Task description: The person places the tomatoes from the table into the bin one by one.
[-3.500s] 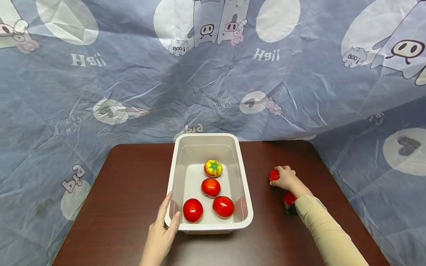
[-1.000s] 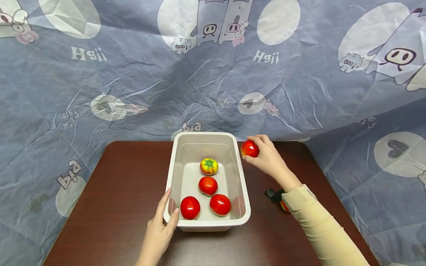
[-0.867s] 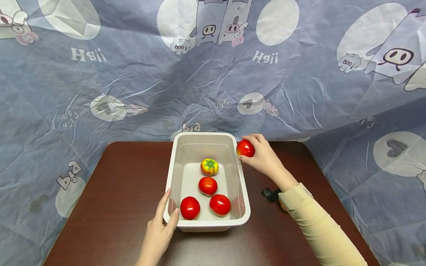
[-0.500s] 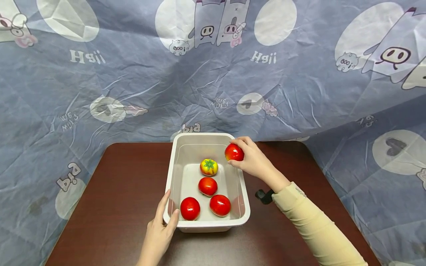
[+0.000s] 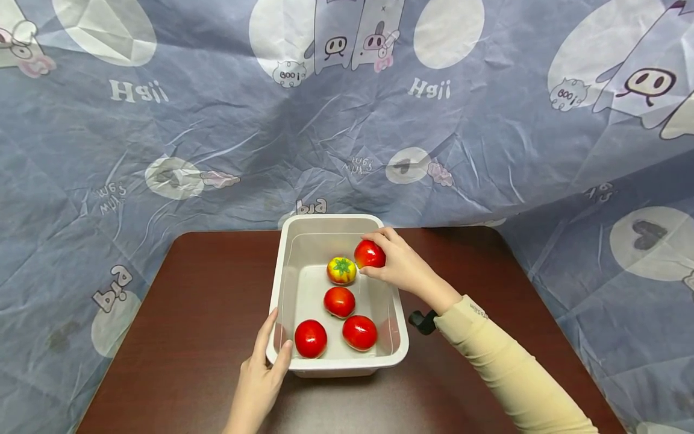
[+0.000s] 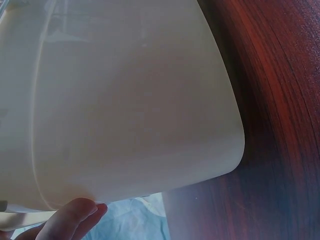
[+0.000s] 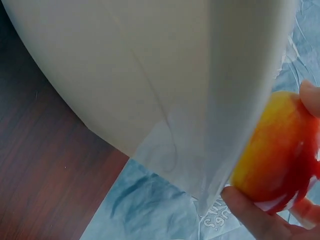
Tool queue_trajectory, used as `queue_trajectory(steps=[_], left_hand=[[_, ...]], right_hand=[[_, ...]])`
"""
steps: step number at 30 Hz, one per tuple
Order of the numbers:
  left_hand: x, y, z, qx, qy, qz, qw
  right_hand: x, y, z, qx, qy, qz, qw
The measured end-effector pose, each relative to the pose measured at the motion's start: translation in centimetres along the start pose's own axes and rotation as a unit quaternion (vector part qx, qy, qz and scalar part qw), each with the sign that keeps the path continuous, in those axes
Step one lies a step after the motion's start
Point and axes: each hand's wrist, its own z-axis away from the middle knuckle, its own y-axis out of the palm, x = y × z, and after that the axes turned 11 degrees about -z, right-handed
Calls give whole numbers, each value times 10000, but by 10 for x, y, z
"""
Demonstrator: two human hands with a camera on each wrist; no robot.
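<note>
My right hand [image 5: 398, 259] pinches a red tomato [image 5: 370, 254] between thumb and fingers. In the head view it appears over the right side of a pale grey plastic tub [image 5: 275, 289], beside a yellow-red tomato with a green star-shaped top [image 5: 341, 270]. The right wrist view shows the held tomato's yellow-orange end [image 7: 270, 145] against the tub's rim. My left hand [image 5: 259, 377] holds the tub's near left corner, thumb over the rim and fingers along the outside. Three red tomatoes lie in the tub, at its middle [image 5: 339, 302], near left [image 5: 311, 339] and near right [image 5: 360, 333].
The tub stands on a dark brown wooden table [image 5: 200, 313]. A printed blue-grey cloth [image 5: 217, 120] hangs right behind the table. A black piece [image 5: 422, 322] shows under the right wrist, and the sleeve [image 5: 504, 361] covers part of the table's right side.
My right hand picked up the red tomato right of the tub and carried it left over the rim, slightly lower lately. A red-orange thing on the right became hidden. My left hand stayed put.
</note>
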Motion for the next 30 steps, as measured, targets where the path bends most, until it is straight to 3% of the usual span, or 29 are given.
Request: queue_trajectory(steps=[16, 30], left_hand=[[2, 1, 0, 27, 1, 26, 10000], [2, 1, 0, -50, 21, 28, 10000]], right_hand=[[4, 2, -1, 255, 164, 305, 9991], [-12, -15, 10, -434, -17, -52, 9990]])
